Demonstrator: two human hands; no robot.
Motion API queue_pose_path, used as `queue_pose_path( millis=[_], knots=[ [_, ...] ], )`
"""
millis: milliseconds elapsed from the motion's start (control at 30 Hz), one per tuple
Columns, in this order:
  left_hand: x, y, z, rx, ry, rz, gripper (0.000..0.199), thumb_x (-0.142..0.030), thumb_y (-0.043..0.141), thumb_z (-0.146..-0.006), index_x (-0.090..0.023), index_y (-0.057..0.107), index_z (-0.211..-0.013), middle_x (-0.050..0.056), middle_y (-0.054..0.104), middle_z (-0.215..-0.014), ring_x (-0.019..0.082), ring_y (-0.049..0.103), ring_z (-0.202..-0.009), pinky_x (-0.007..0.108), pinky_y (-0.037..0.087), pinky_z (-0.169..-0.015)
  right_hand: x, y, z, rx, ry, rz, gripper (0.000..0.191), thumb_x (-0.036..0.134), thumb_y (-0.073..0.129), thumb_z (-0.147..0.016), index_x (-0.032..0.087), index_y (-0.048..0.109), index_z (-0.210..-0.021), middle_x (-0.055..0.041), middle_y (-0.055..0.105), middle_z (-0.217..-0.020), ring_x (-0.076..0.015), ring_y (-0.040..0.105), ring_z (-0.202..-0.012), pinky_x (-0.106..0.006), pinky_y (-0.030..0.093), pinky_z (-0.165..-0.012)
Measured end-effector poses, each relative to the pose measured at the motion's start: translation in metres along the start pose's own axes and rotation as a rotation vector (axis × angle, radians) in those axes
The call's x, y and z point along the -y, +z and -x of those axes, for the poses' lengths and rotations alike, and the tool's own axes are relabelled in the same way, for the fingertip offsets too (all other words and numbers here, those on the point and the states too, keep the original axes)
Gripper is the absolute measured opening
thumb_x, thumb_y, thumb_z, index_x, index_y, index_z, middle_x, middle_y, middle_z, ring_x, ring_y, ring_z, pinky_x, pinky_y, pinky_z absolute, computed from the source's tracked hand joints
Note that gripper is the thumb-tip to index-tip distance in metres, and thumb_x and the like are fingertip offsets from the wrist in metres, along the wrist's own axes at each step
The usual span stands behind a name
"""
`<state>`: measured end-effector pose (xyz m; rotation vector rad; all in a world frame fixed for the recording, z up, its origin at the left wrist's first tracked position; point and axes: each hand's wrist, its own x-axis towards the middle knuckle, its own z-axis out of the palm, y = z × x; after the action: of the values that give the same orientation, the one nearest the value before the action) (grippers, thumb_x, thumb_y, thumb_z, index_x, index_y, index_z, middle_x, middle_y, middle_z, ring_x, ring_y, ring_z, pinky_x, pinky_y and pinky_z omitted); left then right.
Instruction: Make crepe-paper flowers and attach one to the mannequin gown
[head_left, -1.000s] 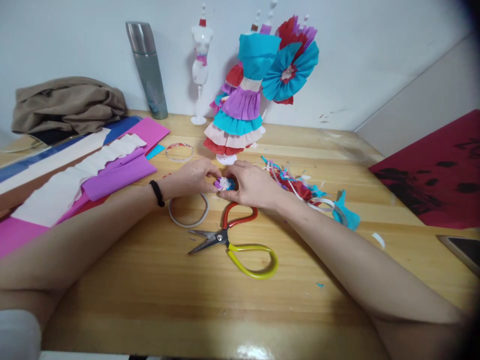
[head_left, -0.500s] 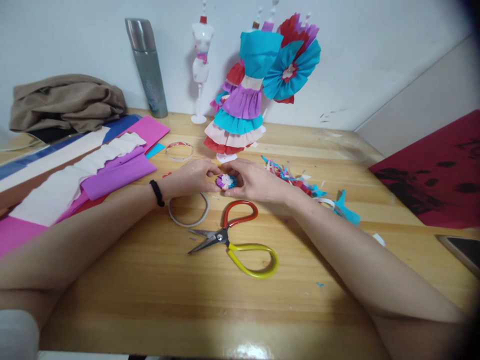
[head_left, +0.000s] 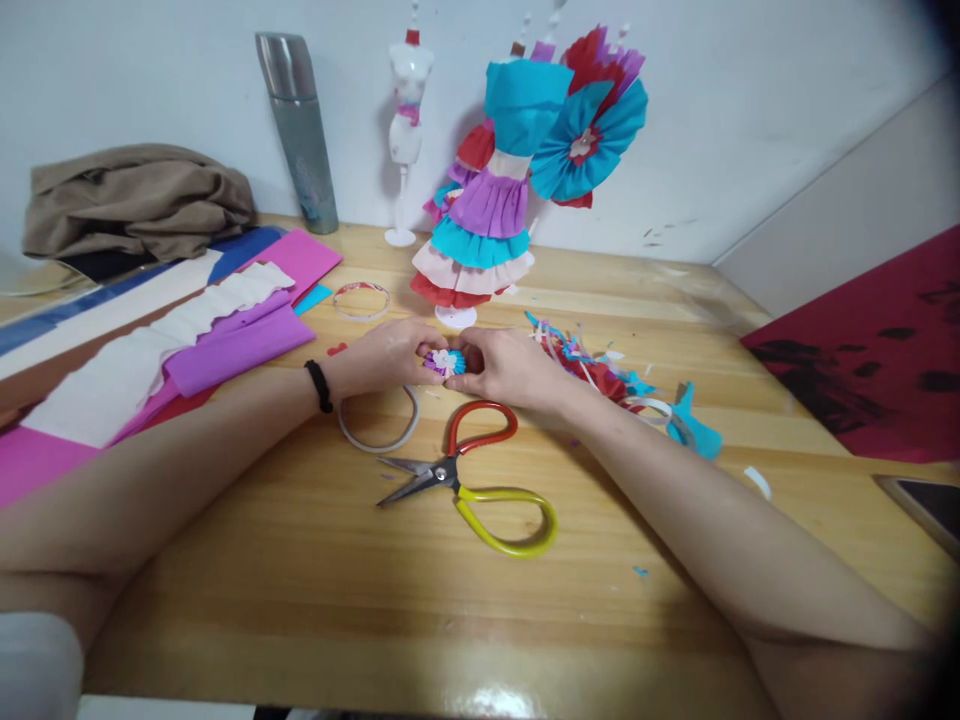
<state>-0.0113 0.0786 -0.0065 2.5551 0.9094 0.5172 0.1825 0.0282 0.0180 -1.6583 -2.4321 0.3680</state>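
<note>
A small paper flower (head_left: 448,362), purple and blue with a white centre, is pinched between both hands just above the table. My left hand (head_left: 396,352) closes on its purple side with thumb and fingers. On the blue side, my right hand (head_left: 504,365) grips it the same way; its fingertips are partly hidden. Below the hands lie scissors (head_left: 442,474) with spread blades and one red and one yellow handle. Under my left wrist is a thin white tape ring (head_left: 381,447). Behind the hands stands a dress form in a tiered paper dress (head_left: 491,205).
Folded crepe paper sheets (head_left: 240,350) and a brown cloth (head_left: 139,200) lie at left. A flask (head_left: 301,140) and a bare white dress form (head_left: 407,130) stand by the wall. Paper scraps (head_left: 600,375) spread to the right. Another tape ring (head_left: 361,300) sits behind my left hand.
The flower has shifted slightly left and turned a little between my fingers. Both hands keep hold of it, and the view has moved slightly.
</note>
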Motion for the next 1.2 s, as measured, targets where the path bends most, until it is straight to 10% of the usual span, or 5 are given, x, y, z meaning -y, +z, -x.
queue_pose_path(
  millis=[933,1200],
  knots=[
    [-0.008,-0.019,0.003,0.108,-0.131,0.279,0.041,-0.026,0.067,-0.077,-0.014,0.070,-0.116,-0.001,0.066,-0.075,0.012,0.053,-0.064,0.024,0.042,-0.059,-0.012,0.014,-0.007,-0.137,-0.086,-0.061,0.016,0.029,0.067,-0.081,0.018,0.062,-0.071,-0.0033,0.065,-0.070,-0.0158,0.054,-0.062,-0.027,0.030,-0.060],
    [-0.002,-0.008,0.001,0.081,-0.276,0.564,0.054,-0.018,0.069,-0.073,-0.010,0.058,-0.125,0.014,0.072,-0.107,0.020,0.067,-0.085,0.031,0.055,-0.069,-0.009,0.013,-0.004,-0.239,-0.147,-0.150,0.017,0.024,0.063,-0.083,0.019,0.056,-0.068,-0.0017,0.061,-0.067,-0.0143,0.050,-0.060,-0.027,0.034,-0.059]
  ],
)
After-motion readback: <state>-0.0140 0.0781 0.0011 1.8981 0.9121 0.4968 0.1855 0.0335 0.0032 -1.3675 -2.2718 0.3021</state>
